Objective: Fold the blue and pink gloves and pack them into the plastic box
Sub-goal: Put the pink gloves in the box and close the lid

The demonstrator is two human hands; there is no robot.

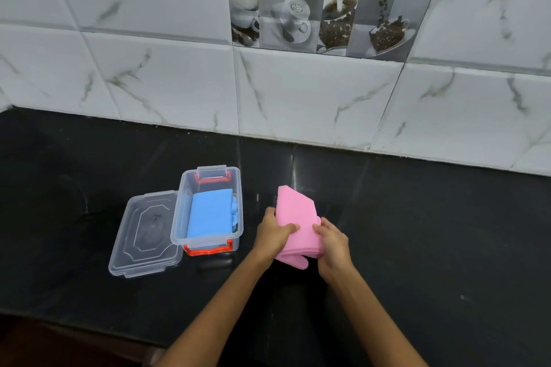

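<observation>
Both hands grip the pink glove (298,219): the left hand (275,232) holds its left edge with the thumb curled over the top, and the right hand (332,243) pinches its right edge with the fingers curled round the folded layers; the glove is folded into a thick wedge, its far corner pointing toward the wall and its near end, where a rounded pink tip sticks out, hanging between the wrists just above the black surface (417,232); to the left stands the clear plastic box (237,185) with red latches, open, well within reach but apart from the hands; the blue glove (210,214) lies folded flat inside it, its fingers bunched along the right wall; the clear lid (146,232) rests beside the box, touching its left side; behind, a marbled tile wall (313,92) with a panel of coffee-cup tiles.
</observation>
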